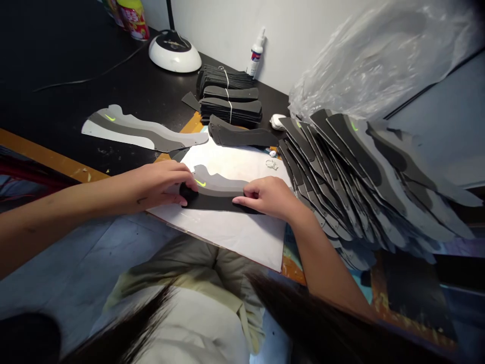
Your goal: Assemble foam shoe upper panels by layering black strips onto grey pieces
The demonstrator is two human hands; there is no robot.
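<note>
A grey shoe piece (223, 186) with a yellow-green swoosh lies across the white board (242, 235), a black strip (215, 203) along its lower edge. At its left end, my left hand (170, 183) pinches the layered pieces between thumb and fingers. My right hand (270, 198) closes on the right part, its thumb on the black strip and its fingers curled at the grey piece. Just beyond the board's top edge rest loose black pieces (240, 134). Another grey and white shoe piece (140, 131) lies at the upper left.
Tied black stacks (231, 108) stand behind the board, near a white spray bottle (255, 53) and a lamp base (175, 53). A large fanned pile of shoe pieces (341, 172) fills the right side, below a clear plastic bag (371, 55). A red container (133, 20) stands at the back left.
</note>
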